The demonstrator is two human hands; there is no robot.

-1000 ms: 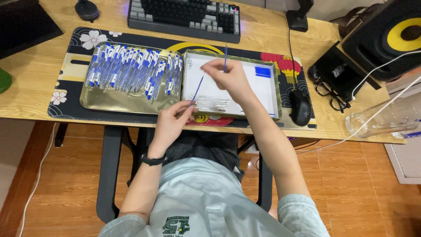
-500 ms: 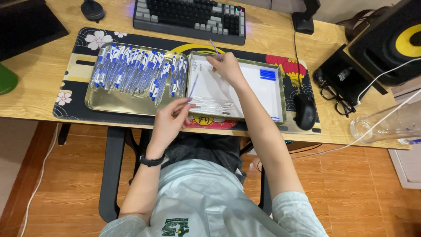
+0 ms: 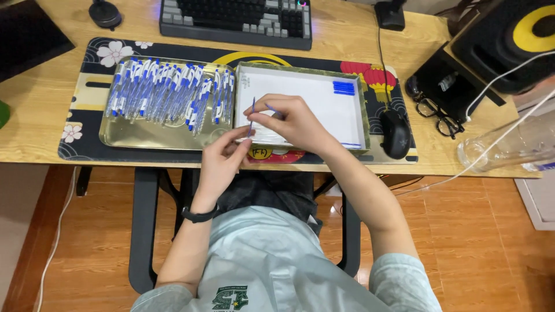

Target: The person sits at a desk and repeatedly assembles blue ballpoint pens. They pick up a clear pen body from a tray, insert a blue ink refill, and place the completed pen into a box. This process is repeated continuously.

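Blue refill (image 3: 252,117) now lower, between both hands.

A dark screen (image 3: 26,40), switched off, lies at ten o'clock on the desk (image 3: 40,124), cut by the picture's edge. No packages, labels or signs can be made out.

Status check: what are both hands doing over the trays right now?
Left hand pinching thin blue refill upright. Right hand gripping second blue piece. Both over white tray. Nothing blocking.
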